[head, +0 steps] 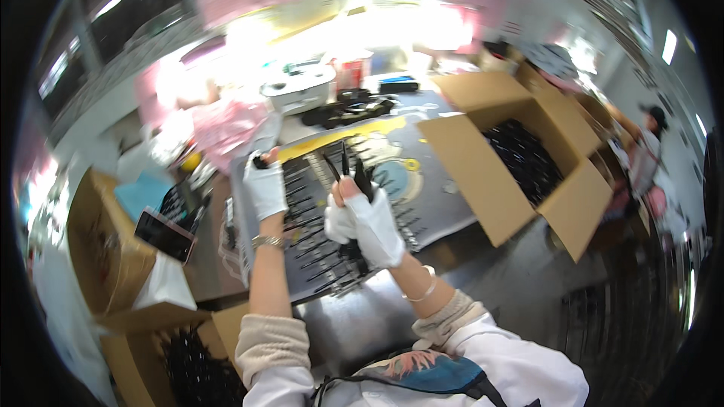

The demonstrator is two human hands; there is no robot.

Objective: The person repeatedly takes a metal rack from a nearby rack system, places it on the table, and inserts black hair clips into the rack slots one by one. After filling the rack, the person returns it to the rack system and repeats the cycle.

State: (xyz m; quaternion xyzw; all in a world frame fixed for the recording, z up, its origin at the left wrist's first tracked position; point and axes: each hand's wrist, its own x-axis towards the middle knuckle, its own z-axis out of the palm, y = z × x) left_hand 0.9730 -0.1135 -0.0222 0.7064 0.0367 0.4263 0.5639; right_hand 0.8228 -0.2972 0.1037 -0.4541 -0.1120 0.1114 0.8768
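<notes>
My right hand [365, 212], in a white glove with bare fingertips, grips several slim black pointed tools [345, 164]; blur hides their exact kind. My left hand [266, 183], gloved the same way, is raised over the left edge of a grey mat [441, 203]. A small black item shows at its fingertips, and I cannot tell whether it is held. Between and below my hands, a row of similar slim black pieces [308, 232] lies on the mat. More of them lie to the right of my right hand.
An open cardboard box [481, 181] of black pieces stands right; another box [133, 367] of them is at lower left. A phone [165, 236] lies by a cardboard box [113, 243] at left. A white device [300, 90] stands at the back. A person [647, 147] is far right.
</notes>
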